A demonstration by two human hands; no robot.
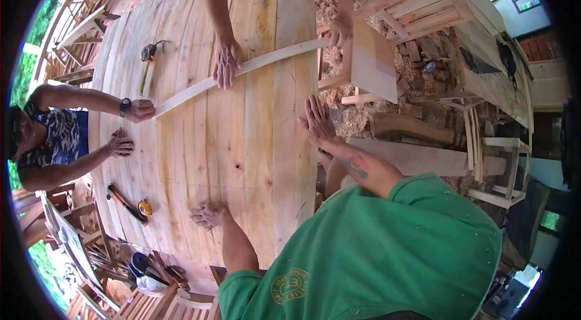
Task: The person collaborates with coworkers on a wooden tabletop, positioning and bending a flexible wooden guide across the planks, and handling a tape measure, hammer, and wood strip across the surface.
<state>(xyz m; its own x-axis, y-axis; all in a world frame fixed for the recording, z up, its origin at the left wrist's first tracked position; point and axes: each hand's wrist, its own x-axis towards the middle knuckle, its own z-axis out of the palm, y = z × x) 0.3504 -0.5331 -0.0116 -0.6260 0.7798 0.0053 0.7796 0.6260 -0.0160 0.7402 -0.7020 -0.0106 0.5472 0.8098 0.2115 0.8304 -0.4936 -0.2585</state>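
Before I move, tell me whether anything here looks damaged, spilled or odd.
A dark spot, perhaps a knot or hole, breaks the pale tabletop between your left hand and right hand. Past the tabletop's right edge, wood shavings and scraps lie strewn untidily.

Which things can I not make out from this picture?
In the head view:
Long, narrow, pale wooden strip: its picture-right end is hidden by a co-worker's hand.
That co-worker: head is cut off by the top edge.
Thin yellow tape-measure blade: markings are too small to read.
Wide, pale wooden plank table: it hides whatever is underneath.
Wearer's left hand: its back hides the palm.
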